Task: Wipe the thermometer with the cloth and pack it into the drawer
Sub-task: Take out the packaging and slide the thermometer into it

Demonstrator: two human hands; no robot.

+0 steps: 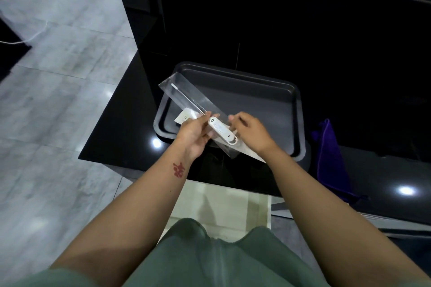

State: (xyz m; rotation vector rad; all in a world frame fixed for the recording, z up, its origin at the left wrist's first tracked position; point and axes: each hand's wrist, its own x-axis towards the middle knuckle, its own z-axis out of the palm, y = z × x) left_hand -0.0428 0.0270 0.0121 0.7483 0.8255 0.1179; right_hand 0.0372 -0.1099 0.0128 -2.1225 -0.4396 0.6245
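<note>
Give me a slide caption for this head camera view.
Both hands hold a white thermometer in its clear sleeve above a dark tray.

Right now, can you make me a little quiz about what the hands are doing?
1. True or false: the thermometer lies flat in the grey tray.
2. The purple cloth is: A) in the left hand, B) on the counter right of the tray, C) in the tray.
3. What see-through thing is around the thermometer?

Key:
1. False; both hands hold it above the tray.
2. B
3. A clear plastic sleeve; the right hand grips its near end.
</note>
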